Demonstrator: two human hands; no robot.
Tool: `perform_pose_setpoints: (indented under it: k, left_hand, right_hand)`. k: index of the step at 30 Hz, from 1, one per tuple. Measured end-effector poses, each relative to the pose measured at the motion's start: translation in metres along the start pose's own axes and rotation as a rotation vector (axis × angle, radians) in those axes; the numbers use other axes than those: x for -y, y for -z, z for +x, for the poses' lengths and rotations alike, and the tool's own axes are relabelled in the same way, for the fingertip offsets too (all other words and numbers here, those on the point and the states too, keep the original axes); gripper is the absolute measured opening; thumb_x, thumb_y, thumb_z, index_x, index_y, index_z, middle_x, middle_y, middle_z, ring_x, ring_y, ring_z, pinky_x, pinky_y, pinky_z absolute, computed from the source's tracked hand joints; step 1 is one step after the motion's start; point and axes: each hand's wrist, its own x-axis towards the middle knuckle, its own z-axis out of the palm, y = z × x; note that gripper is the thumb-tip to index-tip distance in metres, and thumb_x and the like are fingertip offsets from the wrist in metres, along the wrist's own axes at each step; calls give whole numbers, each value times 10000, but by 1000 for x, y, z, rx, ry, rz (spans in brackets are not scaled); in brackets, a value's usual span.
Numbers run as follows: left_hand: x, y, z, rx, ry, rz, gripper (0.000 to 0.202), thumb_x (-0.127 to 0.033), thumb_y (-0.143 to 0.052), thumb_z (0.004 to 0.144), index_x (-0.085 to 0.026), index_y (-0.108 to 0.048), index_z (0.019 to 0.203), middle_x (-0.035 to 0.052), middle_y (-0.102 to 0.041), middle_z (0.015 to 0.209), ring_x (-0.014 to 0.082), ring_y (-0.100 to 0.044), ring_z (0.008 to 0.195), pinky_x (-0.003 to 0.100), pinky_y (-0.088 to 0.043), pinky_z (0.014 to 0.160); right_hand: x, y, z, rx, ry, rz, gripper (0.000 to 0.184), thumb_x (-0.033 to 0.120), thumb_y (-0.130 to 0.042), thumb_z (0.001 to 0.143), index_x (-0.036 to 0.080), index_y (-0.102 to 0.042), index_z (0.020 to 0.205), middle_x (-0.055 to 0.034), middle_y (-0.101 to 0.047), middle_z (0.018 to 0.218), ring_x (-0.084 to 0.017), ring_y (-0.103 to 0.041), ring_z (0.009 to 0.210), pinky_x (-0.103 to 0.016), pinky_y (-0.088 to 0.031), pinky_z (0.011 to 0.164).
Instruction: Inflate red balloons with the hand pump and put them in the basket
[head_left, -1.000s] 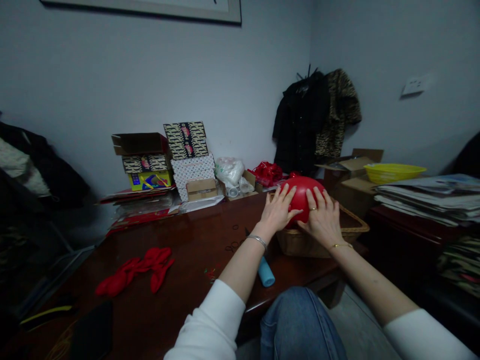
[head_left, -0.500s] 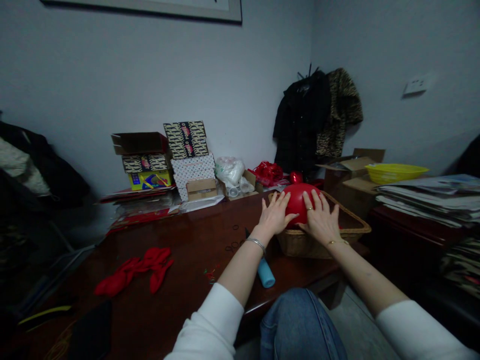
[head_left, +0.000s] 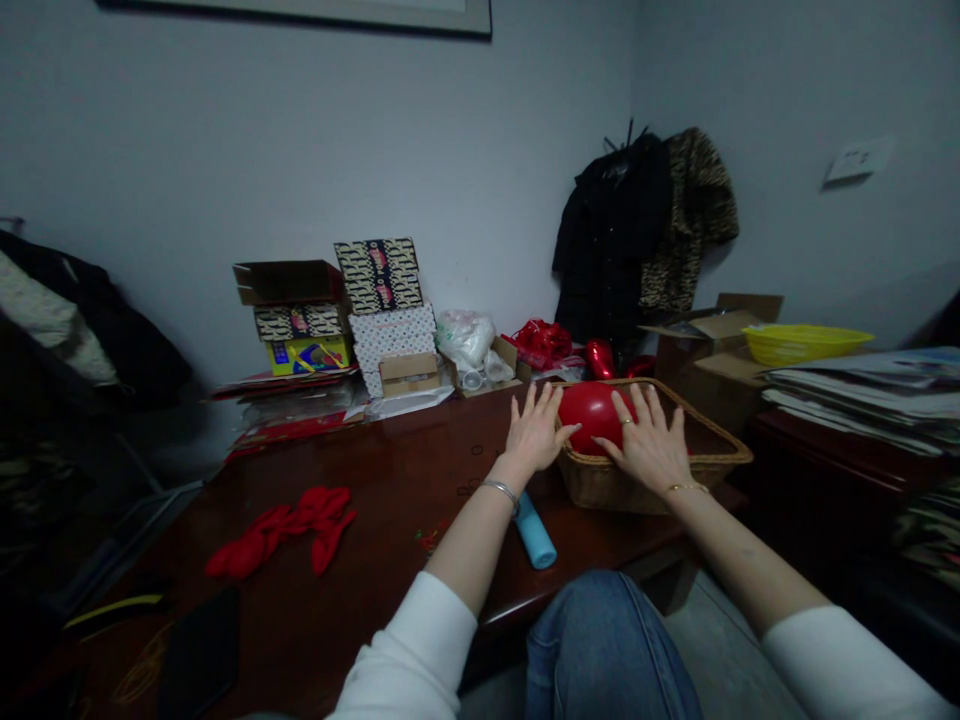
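Observation:
A red inflated balloon (head_left: 592, 412) lies in a woven basket (head_left: 712, 462) on the dark wooden desk (head_left: 390, 500). My left hand (head_left: 534, 434) rests against the balloon's left side, fingers stretched out and apart. My right hand (head_left: 649, 442) lies on the balloon's right side, fingers spread flat, a ring on one finger. Both hands press on the balloon from above. A blue cylinder (head_left: 535, 531) lies on the desk just under my left wrist.
Limp red balloons (head_left: 289, 520) lie at the desk's left. Stacked patterned boxes (head_left: 352, 315), a plastic bag (head_left: 463, 340) and red foil items (head_left: 541, 343) line the back. Cardboard boxes (head_left: 709, 335), a yellow bowl (head_left: 806, 343) and paper stacks (head_left: 862, 395) stand right. Coats (head_left: 645, 235) hang on the wall.
The balloon has gone down from above the basket's rim into the basket, with both hands following it down. The fingers are now flatter and more spread.

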Motion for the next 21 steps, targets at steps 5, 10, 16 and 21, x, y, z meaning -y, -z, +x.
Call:
perform_pose_setpoints:
  k: [5,10,16,21]
  left_hand:
    - [13,1,-14,-10,40,34,694,-586,-247,861,-208,-171,1437,72,-162,1508,267,-27,1385,538,-127,1086]
    - [27,4,-32,-18,75,56,701,-590,-276,853,-210,-180,1435,92,-166,1505,275,-38,1384,543,-136,1081]
    - [49,14,-59,-4,141,87,699,-594,-291,849,-232,-176,1436,83,-164,1507,269,-37,1385,543,-133,1081]
    - [75,24,-92,12,195,131,710,-592,-274,853,-209,-160,1440,88,-155,1509,265,-12,1385,529,-137,1086]
  right_hand:
    - [6,3,-1,-17,6,0,836,631,-441,767,133,-232,1405,-174,-166,1484,-368,-94,1347,-626,-142,1003]
    - [17,8,0,-38,24,28,808,603,-451,779,110,-261,1390,-187,-168,1480,-357,-98,1352,-606,-155,1012]
    - [52,11,5,-108,109,171,770,502,-466,817,78,-203,1403,-201,-113,1486,-344,-103,1358,-556,-220,1022]
    - [100,14,8,-154,188,308,701,414,-437,857,83,-168,1414,-196,-86,1491,-348,-105,1358,-558,-256,1015]
